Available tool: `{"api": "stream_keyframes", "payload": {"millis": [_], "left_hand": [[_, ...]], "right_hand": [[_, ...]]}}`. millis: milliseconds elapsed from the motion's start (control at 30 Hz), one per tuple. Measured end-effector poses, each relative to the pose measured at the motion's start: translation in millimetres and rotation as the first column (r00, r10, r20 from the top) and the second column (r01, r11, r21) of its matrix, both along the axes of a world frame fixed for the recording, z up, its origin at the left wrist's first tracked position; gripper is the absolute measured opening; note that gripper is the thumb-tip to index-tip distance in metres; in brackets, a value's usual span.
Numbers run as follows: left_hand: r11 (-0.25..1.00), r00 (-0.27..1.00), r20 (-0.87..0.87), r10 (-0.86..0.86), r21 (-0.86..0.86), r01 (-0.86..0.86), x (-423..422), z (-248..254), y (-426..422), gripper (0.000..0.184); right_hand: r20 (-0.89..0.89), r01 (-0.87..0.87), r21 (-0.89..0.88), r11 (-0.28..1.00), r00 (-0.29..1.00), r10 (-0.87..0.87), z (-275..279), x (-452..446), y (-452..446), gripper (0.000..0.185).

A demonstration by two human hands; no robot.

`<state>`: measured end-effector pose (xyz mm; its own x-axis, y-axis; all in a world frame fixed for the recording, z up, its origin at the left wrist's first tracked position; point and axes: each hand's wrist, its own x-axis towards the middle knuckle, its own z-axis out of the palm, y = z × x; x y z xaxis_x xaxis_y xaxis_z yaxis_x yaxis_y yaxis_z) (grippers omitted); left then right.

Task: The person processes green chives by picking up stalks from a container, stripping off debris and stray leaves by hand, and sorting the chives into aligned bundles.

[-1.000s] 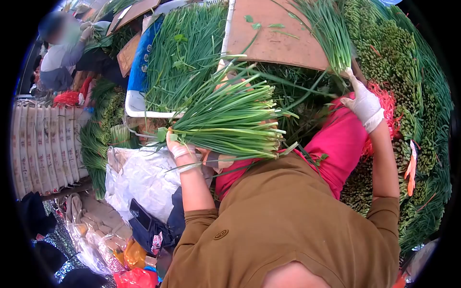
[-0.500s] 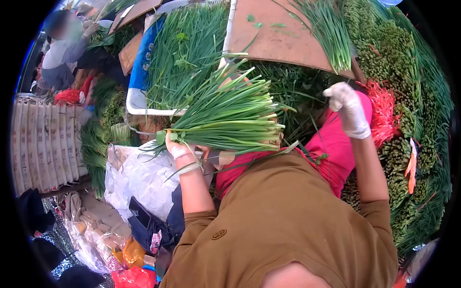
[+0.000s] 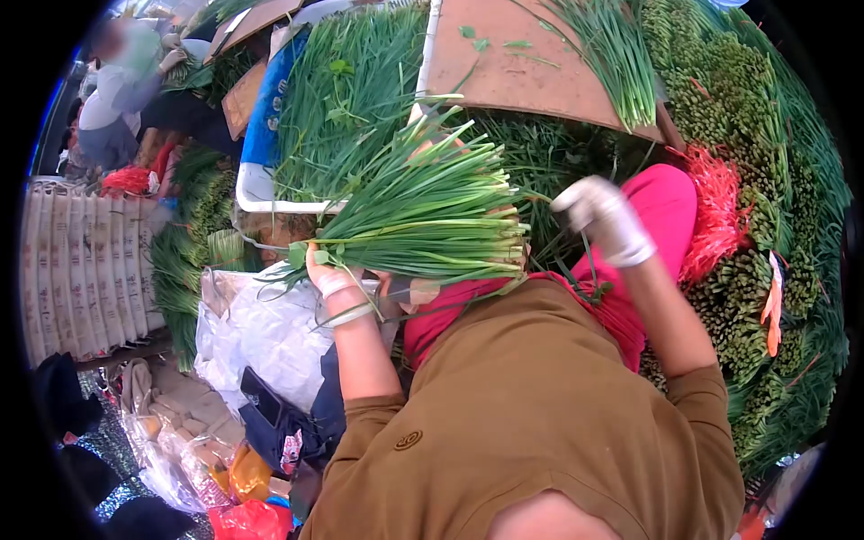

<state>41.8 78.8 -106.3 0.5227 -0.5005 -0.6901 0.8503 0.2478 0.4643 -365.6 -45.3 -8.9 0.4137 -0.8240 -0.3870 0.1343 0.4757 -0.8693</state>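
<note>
A thick bunch of garlic chives [image 3: 432,216] lies across my left hand [image 3: 326,272], leaf tips to the left and pale cut ends to the right. My left hand grips it from below, and the leaves cover most of its fingers. My right hand [image 3: 598,216], in a pale glove and smeared by motion, is just right of the cut ends, apart from them. Its fingers are curled together; a dark bit shows at their tips, too blurred to name. Loose leaves [image 3: 589,279] hang over the pink-clad knee below it.
A white and blue crate [image 3: 255,184] full of chives stands ahead on the left. Beside it a brown board [image 3: 522,76] carries more chives. Stacked bundles [image 3: 747,126] and red ties [image 3: 715,211] lie to the right. A white sack [image 3: 256,328] is at left; another person [image 3: 112,99] works far left.
My right hand has moved left and down, closer to the cut ends of the bunch. My left hand and the chives have hardly moved.
</note>
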Motion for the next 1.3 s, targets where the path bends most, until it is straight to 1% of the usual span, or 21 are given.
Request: {"api": "stream_keyframes", "payload": {"millis": [67, 100, 133, 167, 200, 267, 400, 467, 567, 633, 667, 733, 833, 867, 933, 1000, 1067, 1100, 1200, 1267, 1300], "left_hand": [[0.999, 1.000, -0.001, -0.002, -0.053, 0.002, 7, -17, 3, 0.049], [0.997, 1.000, 0.000, -0.004, -0.080, 0.004, 10, -26, 3, 0.049], [0.997, 1.000, -0.013, 0.005, -0.082, -0.006, 12, -30, 3, 0.047], [0.996, 1.000, -0.024, 0.012, -0.084, -0.014, 14, -33, 2, 0.046], [0.996, 0.999, -0.035, 0.016, -0.083, -0.019, 15, -37, 2, 0.044], [0.996, 0.999, -0.028, 0.016, -0.090, -0.018, 2, -18, -3, 0.048], [0.998, 0.996, -0.078, 0.052, -0.028, -0.055, -16, 21, -9, 0.049], [0.996, 0.995, -0.053, 0.079, -0.035, -0.081, -9, 17, -9, 0.049], [0.995, 0.996, -0.028, 0.090, -0.033, -0.091, -13, 27, -8, 0.048], [0.995, 0.997, 0.012, 0.070, -0.067, -0.070, -2, 10, -3, 0.048], [0.995, 0.998, 0.032, 0.062, -0.084, -0.059, -3, 12, -4, 0.048], [0.994, 0.996, 0.050, 0.071, -0.083, -0.067, -8, 19, -2, 0.047], [0.990, 0.996, 0.067, 0.055, -0.131, -0.046, -15, 34, -2, 0.048], [0.977, 0.996, 0.082, 0.041, -0.211, -0.023, -14, 33, 0, 0.045], [0.933, 0.991, 0.129, 0.033, -0.359, 0.016, -5, 31, 8, 0.039], [0.947, 0.979, 0.177, 0.097, -0.320, -0.036, -11, 49, 8, 0.031], [0.912, 0.973, 0.200, 0.117, -0.408, -0.026, -2, 42, 11, 0.028], [0.910, 0.968, 0.226, 0.112, -0.414, -0.009, -11, 51, 10, 0.027], [0.888, 0.964, 0.225, 0.139, -0.459, -0.021, -24, 65, 2, 0.027], [0.895, 0.948, 0.296, 0.113, -0.444, 0.032, -39, 84, -2, 0.028], [0.901, 0.944, 0.313, 0.103, -0.432, 0.045, -43, 90, -3, 0.029]], "right_hand": [[0.120, 0.250, -0.012, 0.968, 0.961, -0.247, 24, -47, -37, 0.019], [0.297, 0.213, -0.170, 0.962, 0.942, -0.156, 23, -76, -48, 0.028], [0.202, 0.194, -0.296, 0.935, 0.970, -0.137, 30, -80, -49, 0.032], [-0.092, -0.021, -0.282, 0.959, 0.996, -0.005, 30, -79, -43, 0.032], [-0.372, -0.221, -0.203, 0.954, 0.919, 0.134, 29, -76, -29, 0.032], [-0.389, -0.354, -0.114, 0.928, 0.876, 0.287, 12, -34, 5, 0.031], [-0.268, -0.562, 0.120, 0.818, 0.775, 0.572, -35, 24, 52, 0.038], [-0.037, -0.576, 0.132, 0.807, 0.811, 0.584, -34, 32, 55, 0.033], [-0.463, -0.542, -0.181, 0.820, 0.783, 0.415, -2, -3, 22, 0.007], [-0.787, -0.556, -0.478, 0.680, 0.615, -0.050, -5, -40, -6, 0.013], [-0.727, -0.474, -0.535, 0.700, 0.679, -0.096, 3, -43, -11, 0.014], [-0.641, -0.431, -0.489, 0.758, 0.767, 0.022, 24, -32, -4, 0.016], [-0.443, -0.453, -0.304, 0.838, 0.846, 0.297, 2, 8, 18, 0.024], [-0.190, -0.292, -0.179, 0.940, 0.947, 0.258, -15, 27, 33, 0.018], [-0.274, -0.276, -0.178, 0.945, 0.936, 0.222, -41, 36, 34, 0.014], [-0.146, -0.066, -0.126, 0.990, 0.988, 0.047, -13, 35, 30, 0.011], [-0.210, 0.050, -0.356, 0.933, 0.969, -0.132, -19, 8, -1, 0.011], [-0.089, 0.162, -0.394, 0.905, 0.973, -0.213, -11, 5, -10, 0.011], [-0.332, -0.180, -0.689, 0.702, 0.939, -0.085, 45, 53, 5, 0.012], [-0.486, -0.470, -0.867, 0.164, 0.871, -0.072, 72, 93, 20, 0.032], [-0.523, -0.518, -0.851, 0.086, 0.851, -0.043, 76, 119, 29, 0.045]]}}
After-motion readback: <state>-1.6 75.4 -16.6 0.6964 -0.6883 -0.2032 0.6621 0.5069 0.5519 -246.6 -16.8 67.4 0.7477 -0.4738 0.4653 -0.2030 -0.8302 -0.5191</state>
